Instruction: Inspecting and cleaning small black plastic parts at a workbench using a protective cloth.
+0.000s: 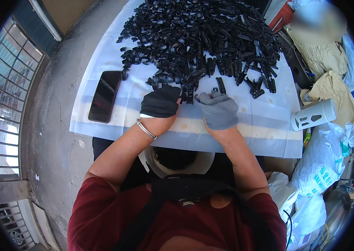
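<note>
Parts (pixel 202 37), small and black, lie in a broad heap over the far side of the cloth (pixel 264 140), and we see them thin out toward the near side, where a few sit loose around the hands. Our left hand (pixel 160 104) wears a black glove (pixel 155 102) and is at the near edge of the heap. Its fingers are curled in toward the palm, and we cannot tell whether they hold anything. Our right hand (pixel 219 111) wears a grey glove (pixel 223 108) with pale dots and is just to the right, near the other but apart from it. Its fingers are bent toward the far side; the tips are too small and dark for us to tell whether they hold a part. One loose part lies between the two hands, and a longer one lies just beyond the right hand.

A metal bracelet (pixel 146 129) circles our left wrist. To the left, a phone (pixel 105 97) lies flat with its screen dark. At the right edge we see a pale cylinder (pixel 329 109) with cut-outs, tilted, and plastic bags (pixel 319 167) beyond it. Under the near edge, a bucket (pixel 205 166) has dark contents.
</note>
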Demonstrator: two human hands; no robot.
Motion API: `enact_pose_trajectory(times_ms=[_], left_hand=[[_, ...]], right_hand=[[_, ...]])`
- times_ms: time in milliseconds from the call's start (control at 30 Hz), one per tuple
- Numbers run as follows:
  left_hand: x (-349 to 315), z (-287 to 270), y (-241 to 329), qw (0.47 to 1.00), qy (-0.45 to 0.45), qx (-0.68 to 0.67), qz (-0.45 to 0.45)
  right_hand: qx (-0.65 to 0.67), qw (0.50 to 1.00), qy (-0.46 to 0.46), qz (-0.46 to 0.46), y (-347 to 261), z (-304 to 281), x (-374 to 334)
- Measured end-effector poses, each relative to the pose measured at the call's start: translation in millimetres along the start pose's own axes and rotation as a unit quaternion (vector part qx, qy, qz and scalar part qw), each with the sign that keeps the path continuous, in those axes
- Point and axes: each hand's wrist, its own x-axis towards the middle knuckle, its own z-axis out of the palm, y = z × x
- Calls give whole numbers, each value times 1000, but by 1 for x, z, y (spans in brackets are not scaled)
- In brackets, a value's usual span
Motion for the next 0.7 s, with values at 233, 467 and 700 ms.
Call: enact_pose_trajectory(times_ms=[233, 467, 700], left_hand=[[-4, -31, 12, 948, -162, -261, -78], [-4, -29, 13, 891, -189, -399, -105], [-16, -15, 21, 867, -69, -482, -105]], right_hand=[[208, 970, 109, -64, -3, -9, -23], [202, 971, 47, -123, -14, -10, -23], [263, 955, 129, -42, -26, -5, -20]])
